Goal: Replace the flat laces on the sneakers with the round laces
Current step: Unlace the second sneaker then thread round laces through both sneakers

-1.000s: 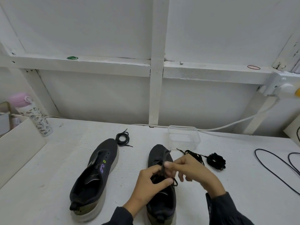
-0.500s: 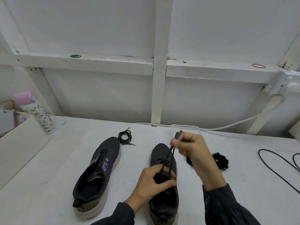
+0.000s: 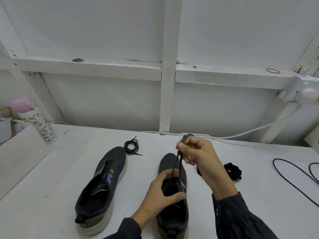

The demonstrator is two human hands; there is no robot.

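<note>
- Right hand (image 3: 198,156) – raised over the toe of the right sneaker (image 3: 166,163), thumb and forefinger pinching a dark lace (image 3: 173,166); other fingers curled in.
- Lace runs as two taut strands from the pinch down into the shoe's throat; a short end pokes up above the fingers. Flat or round – can't tell.
- Left hand (image 3: 162,190) grips the right sneaker at the tongue, thumb on one side of the opening, fingers curled over the other.
- Right sneaker: dark knit upper, thick pale sole, toe pointing away.
- Left sneaker (image 3: 103,183) just beside it, same make, unlaced, eyelets bare, purple logo on the side.
- Thin black coil (image 3: 131,147) of cord-like lace just past the left sneaker's toe.
- Black bundle (image 3: 233,171) of lace right of the wrist, loose and crumpled.
- Table (image 3: 51,187) – white, rough painted surface.
- Bottle (image 3: 34,121), pink lid, patterned body, upright at far left.
- Black cable (image 3: 293,175) looped at right.
- Wall: white panels, white beams; green band (image 3: 78,60) and red band (image 3: 272,71) on the ledge.
</note>
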